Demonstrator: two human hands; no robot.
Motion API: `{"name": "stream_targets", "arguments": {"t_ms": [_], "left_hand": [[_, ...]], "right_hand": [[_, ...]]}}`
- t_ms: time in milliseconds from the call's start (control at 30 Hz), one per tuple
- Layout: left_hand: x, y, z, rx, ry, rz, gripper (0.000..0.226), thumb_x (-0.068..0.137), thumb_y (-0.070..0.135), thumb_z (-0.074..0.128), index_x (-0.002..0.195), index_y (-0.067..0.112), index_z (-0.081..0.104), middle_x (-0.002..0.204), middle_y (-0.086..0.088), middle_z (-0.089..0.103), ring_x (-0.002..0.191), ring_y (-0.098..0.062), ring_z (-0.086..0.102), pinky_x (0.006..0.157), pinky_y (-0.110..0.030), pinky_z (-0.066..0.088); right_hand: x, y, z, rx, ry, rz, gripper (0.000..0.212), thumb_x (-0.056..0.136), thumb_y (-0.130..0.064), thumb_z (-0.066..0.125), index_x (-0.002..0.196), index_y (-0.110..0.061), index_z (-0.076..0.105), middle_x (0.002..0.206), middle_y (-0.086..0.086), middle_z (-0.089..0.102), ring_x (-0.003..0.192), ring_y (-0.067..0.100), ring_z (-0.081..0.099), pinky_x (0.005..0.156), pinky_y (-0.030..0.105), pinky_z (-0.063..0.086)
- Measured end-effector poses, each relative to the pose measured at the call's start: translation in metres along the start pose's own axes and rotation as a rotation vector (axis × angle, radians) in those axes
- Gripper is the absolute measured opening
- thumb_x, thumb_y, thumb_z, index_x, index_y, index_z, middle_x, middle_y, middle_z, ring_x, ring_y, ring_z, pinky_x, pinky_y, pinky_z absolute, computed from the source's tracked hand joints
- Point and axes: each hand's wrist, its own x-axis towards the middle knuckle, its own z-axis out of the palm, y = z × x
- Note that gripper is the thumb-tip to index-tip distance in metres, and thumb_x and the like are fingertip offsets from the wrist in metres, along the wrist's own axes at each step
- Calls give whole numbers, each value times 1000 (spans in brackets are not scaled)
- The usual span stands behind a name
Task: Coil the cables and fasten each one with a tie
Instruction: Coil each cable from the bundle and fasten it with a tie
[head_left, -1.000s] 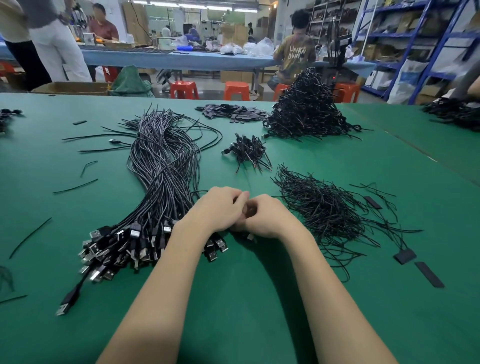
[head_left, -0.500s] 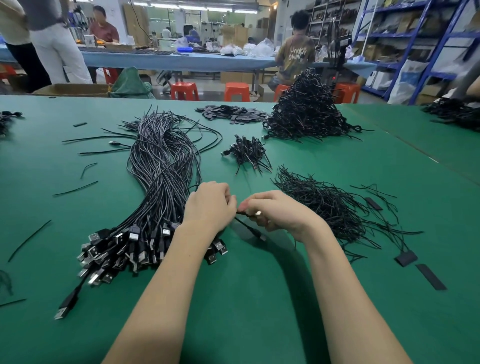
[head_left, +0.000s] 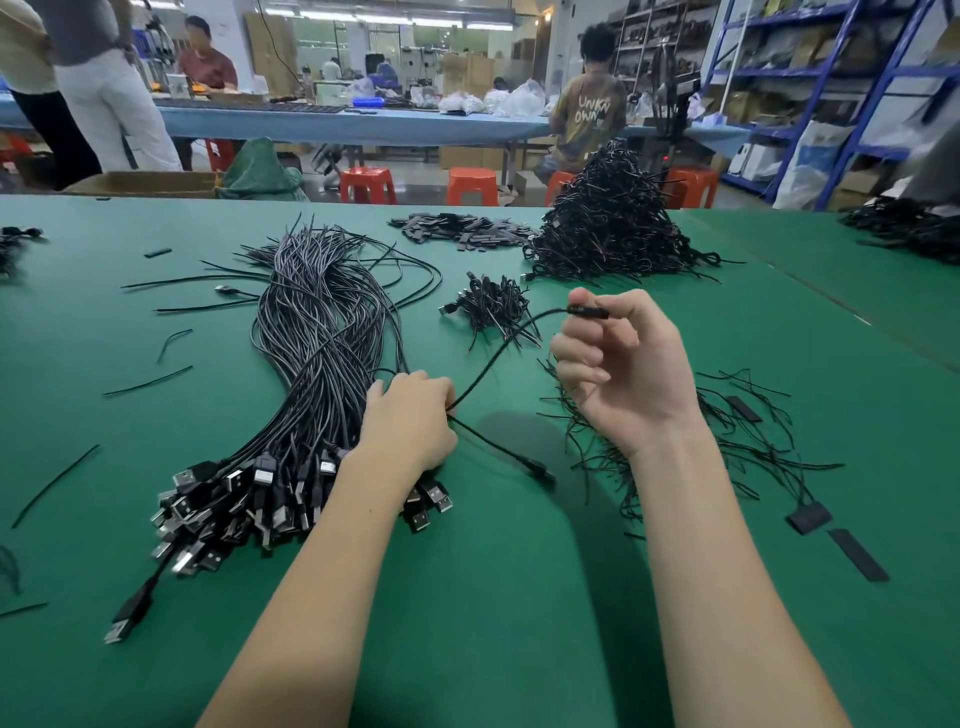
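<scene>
Near the left edge of the green table the big bundle of cables lies as before, its USB plugs toward the near edge. The left hand rests on the bundle, and its curled fingers grip one cable where earlier both hands met close together. The right hand has now risen above the table, and its thumb and forefinger pinch the small plug of this cable. Under it, toward the right edge, the loose ties lie unchanged
</scene>
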Motion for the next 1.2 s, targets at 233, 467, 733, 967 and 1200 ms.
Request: {"name": "stream_targets", "arguments": {"t_ms": [233, 467, 733, 967, 1200], "left_hand": [[-4, 8, -27, -332, -95, 210, 37, 90, 36, 68, 125, 30, 58, 134, 5, 59, 124, -16, 53, 112, -35, 37], [-15, 37, -57, -1085, -119, 369, 24, 105, 28, 51, 103, 7, 62, 74, 10, 67, 73, -11, 67, 76, -25, 57], [-14, 45, -57, -1741, -71, 108, 23, 108, 22, 31, 87, 21, 41, 58, 9, 28, 46, -7, 19, 39, -18, 27], [-8, 28, -58, -1822, 67, 43, 25, 109, 29, 33, 84, 22, 36, 56, 9, 21, 45, -8, 12, 39, -20, 12], [-4, 22, -55, -1926, -14, -16, 37, 110, 28, 29, 78, 17, 42, 54, 9, 25, 48, -7, 16, 42, -19, 14]], "right_hand": [[6, 5, 2, -51, 114, -164, 15, 85, -29, 73, 96, -19, 78, 80, -8, 61, 60, 4, 49, 50, 13, 40], [12, 10, 1, -823, 195, -220, 20, 95, -37, 67, 104, -25, 80, 92, -2, 74, 84, 10, 63, 71, 23, 50], [15, 45, 10, -826, -102, 168, 72, 104, -64, 20, 143, -14, 54, 140, 13, 62, 135, 27, 54, 106, 37, 47], [2, 33, 1, -1167, -373, 242, 37, 95, -46, 56, 112, -18, 73, 94, -5, 78, 108, 31, 67, 104, 55, 46], [-10, 16, -14, -758, -581, 654, 24, 102, -23, 49, 118, -10, 61, 96, 11, 75, 79, 20, 76, 67, 25, 60]]}}
